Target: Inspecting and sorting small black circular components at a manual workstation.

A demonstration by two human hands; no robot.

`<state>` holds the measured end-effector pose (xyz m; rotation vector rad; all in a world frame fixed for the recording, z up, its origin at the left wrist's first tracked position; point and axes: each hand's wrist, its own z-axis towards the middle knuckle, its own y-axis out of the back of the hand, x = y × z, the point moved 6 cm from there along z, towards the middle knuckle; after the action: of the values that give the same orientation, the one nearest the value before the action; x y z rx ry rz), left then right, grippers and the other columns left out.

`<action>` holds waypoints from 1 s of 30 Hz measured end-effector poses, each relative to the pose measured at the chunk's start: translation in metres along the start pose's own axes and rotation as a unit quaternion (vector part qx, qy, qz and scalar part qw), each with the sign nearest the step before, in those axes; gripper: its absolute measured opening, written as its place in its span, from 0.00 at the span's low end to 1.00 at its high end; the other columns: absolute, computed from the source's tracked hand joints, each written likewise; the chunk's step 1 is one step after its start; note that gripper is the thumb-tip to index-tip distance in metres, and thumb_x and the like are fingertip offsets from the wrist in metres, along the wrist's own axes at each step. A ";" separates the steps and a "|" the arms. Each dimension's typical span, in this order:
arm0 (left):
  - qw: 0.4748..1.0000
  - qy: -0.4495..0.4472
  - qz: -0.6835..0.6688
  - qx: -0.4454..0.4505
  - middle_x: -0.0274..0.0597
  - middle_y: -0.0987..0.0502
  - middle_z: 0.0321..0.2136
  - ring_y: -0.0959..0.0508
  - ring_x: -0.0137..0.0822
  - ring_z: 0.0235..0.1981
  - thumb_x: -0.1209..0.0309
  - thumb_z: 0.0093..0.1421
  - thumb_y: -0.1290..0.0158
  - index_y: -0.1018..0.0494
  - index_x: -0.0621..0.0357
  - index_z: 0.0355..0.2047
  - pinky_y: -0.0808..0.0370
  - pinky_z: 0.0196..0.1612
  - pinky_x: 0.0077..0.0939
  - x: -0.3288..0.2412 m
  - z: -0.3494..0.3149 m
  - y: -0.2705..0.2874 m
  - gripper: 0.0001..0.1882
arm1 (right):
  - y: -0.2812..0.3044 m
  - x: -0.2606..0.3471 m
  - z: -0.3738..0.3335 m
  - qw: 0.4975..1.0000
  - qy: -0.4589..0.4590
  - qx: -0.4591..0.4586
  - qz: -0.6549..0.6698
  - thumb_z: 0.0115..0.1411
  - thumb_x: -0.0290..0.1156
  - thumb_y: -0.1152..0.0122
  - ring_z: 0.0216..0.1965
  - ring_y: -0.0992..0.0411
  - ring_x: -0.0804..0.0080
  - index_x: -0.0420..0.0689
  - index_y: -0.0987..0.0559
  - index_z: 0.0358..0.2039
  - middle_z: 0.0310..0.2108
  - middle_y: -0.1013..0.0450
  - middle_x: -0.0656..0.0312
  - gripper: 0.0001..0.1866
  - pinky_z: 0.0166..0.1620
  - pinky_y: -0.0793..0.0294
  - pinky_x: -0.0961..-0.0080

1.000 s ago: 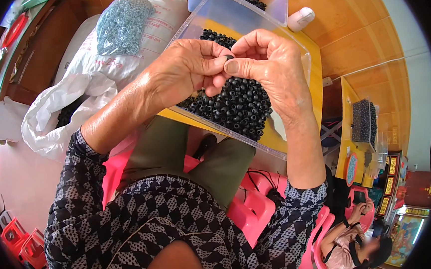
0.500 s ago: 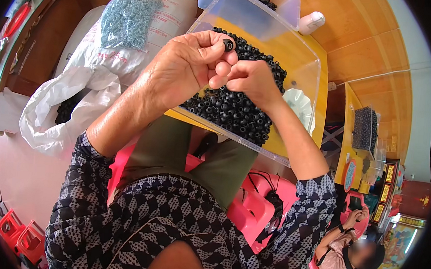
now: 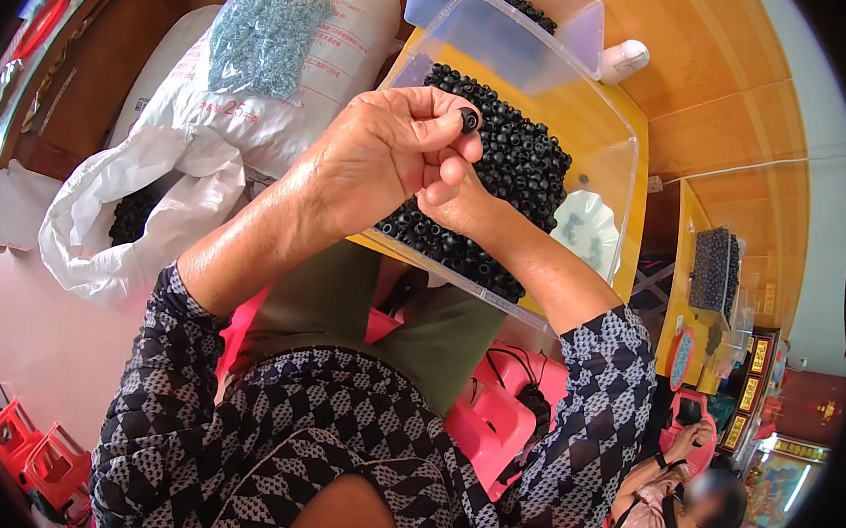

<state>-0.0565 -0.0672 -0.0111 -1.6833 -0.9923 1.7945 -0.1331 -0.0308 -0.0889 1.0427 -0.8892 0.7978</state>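
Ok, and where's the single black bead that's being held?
In the head view, the black bead is at upper centre, pinched in the left hand, over the loose beads in the clear box.

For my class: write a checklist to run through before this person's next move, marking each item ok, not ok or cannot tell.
1. Left hand has a secure-looking pinch on one black bead, at thumb and finger: ok.
2. Right hand fully in view: not ok; the left hand covers its fingertips.
3. Right hand holding anything: cannot tell.
4. Clear box supplied with loose beads: ok, many black ones lie inside.
5. White dish uncovered by the hands: ok.
6. Pale blue bag resting on the white sack: ok.
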 end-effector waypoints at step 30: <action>0.998 0.059 0.011 0.027 0.43 0.28 0.24 0.28 0.29 0.21 0.75 0.58 0.53 0.33 0.67 0.34 0.33 0.22 0.20 0.032 -0.004 -0.031 0.07 | 0.078 0.146 -0.084 0.958 -0.019 -0.278 0.063 0.46 0.15 0.39 0.28 0.32 0.81 0.37 0.24 0.29 0.28 0.28 0.63 0.08 0.33 0.30 0.86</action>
<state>-0.0607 -0.0230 -0.0076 -1.7522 -0.8709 1.6976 -0.1209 0.0914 0.0512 0.5107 -1.1371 0.5798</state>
